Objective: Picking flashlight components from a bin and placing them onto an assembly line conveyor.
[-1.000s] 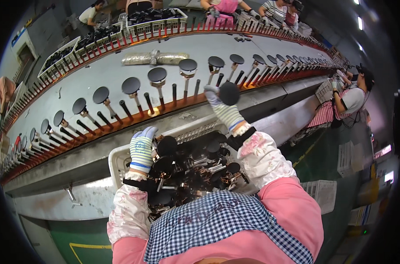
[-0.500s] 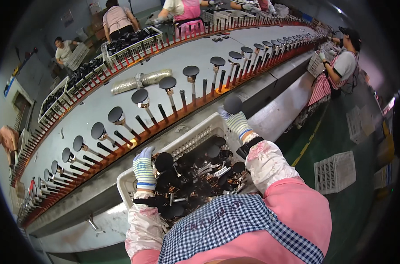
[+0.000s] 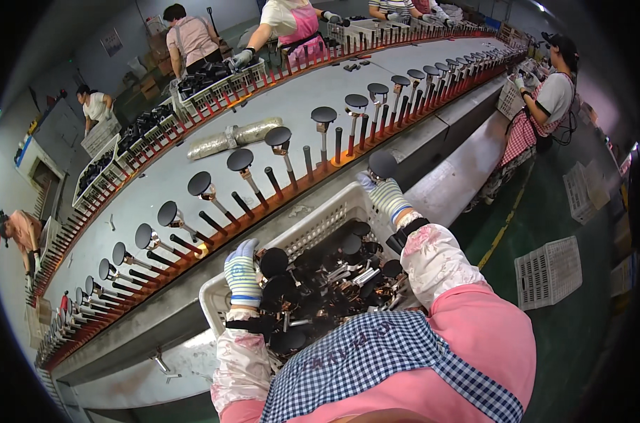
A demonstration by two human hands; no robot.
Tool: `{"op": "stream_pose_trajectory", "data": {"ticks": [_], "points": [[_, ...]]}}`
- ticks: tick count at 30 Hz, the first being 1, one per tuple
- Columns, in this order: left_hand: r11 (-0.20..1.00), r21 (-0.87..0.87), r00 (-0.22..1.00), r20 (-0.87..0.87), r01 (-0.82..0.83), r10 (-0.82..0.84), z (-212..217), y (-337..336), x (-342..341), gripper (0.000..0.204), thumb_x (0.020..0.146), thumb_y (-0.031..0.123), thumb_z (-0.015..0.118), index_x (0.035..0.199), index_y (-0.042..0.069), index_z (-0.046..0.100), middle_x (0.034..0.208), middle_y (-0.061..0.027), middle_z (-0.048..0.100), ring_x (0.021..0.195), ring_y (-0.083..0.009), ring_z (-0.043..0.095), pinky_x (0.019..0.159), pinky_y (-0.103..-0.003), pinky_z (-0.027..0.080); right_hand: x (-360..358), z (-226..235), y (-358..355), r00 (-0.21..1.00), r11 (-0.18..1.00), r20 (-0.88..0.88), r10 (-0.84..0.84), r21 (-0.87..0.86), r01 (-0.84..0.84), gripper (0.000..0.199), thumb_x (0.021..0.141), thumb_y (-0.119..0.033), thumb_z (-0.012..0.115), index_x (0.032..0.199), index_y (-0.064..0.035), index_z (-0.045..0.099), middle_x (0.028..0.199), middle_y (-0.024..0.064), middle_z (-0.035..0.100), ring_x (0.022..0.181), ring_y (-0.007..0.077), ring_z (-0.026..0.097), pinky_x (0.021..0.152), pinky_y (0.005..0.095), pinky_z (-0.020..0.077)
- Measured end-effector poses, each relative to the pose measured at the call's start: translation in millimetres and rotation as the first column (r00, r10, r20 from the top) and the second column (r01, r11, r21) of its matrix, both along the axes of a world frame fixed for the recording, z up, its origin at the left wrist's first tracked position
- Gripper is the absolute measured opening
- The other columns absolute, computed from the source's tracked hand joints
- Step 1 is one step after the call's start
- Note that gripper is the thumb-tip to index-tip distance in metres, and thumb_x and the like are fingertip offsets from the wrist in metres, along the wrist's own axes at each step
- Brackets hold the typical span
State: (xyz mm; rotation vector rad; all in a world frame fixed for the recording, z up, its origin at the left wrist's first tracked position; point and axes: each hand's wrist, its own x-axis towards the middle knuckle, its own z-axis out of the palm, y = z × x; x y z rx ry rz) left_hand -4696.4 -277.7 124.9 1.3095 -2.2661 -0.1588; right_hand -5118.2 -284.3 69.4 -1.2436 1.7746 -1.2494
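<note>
Black disc parts, one in each gloved hand, over the white crate [image 3: 313, 229] in front of me.
Right hand [image 3: 388, 195] has its grip pinched on a disc part [image 3: 382, 165], raised toward the row of pegs [image 3: 308, 161] on the grey surface [image 3: 214, 169]. Left hand [image 3: 243, 271] has its grip closed on another disc part [image 3: 273, 262], down at the crate. They look like stiff metal, light, smooth on the face, so I'd judge the stem under the head the safest hold.
</note>
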Motion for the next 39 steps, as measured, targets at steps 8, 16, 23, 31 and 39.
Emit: {"op": "stream_pose_trajectory", "data": {"ticks": [8,16,23,31,39], "points": [[1.0,0.005,1.0,0.025,-0.006,0.006,6.9,-2.7,-41.9,0.039,0.079,0.006,0.057,0.117,0.01,0.068,0.115,-0.0152,0.071,0.103,-0.0383,0.067,0.092,-0.046,0.051,-39.0,4.0,-0.5,0.999,0.998,-0.05,-0.015,0.053,0.018,0.055,0.099,-0.052,0.063,0.122,-0.0019,0.07,0.12,0.018,0.073,0.113,0.0347,0.067,0.1,0.0383,0.0491],[1.0,-0.018,1.0,-0.009,0.004,-0.004,6.0,-7.7,-104.4,0.039,0.079,0.005,0.057,0.117,0.01,0.067,0.114,-0.0153,0.071,0.103,-0.0387,0.066,0.091,-0.047,0.051,-102.8,-3.6,-12.3,0.98,0.997,-0.197,0.025,0.076,-0.01,0.055,0.101,-0.053,0.057,0.124,-0.0036,0.07,0.125,0.0203,0.071,0.119,0.04,0.062,0.104,0.04,0.0474],[1.0,-0.021,1.0,0.008,0.012,-0.011,3.8,-13.0,-143.7,0.038,0.081,0.005,0.057,0.117,0.01,0.067,0.115,-0.015,0.071,0.102,-0.0384,0.066,0.091,-0.047,0.051,-145.5,-9.3,-19.2,0.982,0.995,-0.185,0.028,0.098,-0.01,0.055,0.102,-0.053,0.056,0.125,-0.0045,0.069,0.125,0.0212,0.07,0.121,0.041,0.061,0.103,0.041,0.0476],[1.0,-0.011,1.0,0.022,-0.002,0.002,2.8,-19.0,-198.3,0.039,0.08,0.005,0.057,0.118,0.01,0.067,0.115,-0.0148,0.071,0.103,-0.0384,0.066,0.092,-0.047,0.051,-197.8,-5.3,-26.1,0.988,0.991,-0.151,0.031,0.132,-0.011,0.055,0.101,-0.052,0.056,0.126,-0.0052,0.069,0.125,0.0205,0.07,0.121,0.0408,0.061,0.102,0.0412,0.0483],[1.0,0.005,1.0,0.03,0.008,-0.009,-1.3,-26.0,-249.7,0.039,0.08,0.007,0.058,0.118,0.01,0.067,0.117,-0.0149,0.07,0.104,-0.0381,0.066,0.092,-0.047,0.051,-248.5,-5.4,-29.3,0.989,0.994,-0.146,0.021,0.111,-0.004,0.052,0.101,-0.05,0.058,0.124,-0.0042,0.069,0.125,0.0199,0.071,0.121,0.0399,0.061,0.104,0.0401,0.0473]]}}
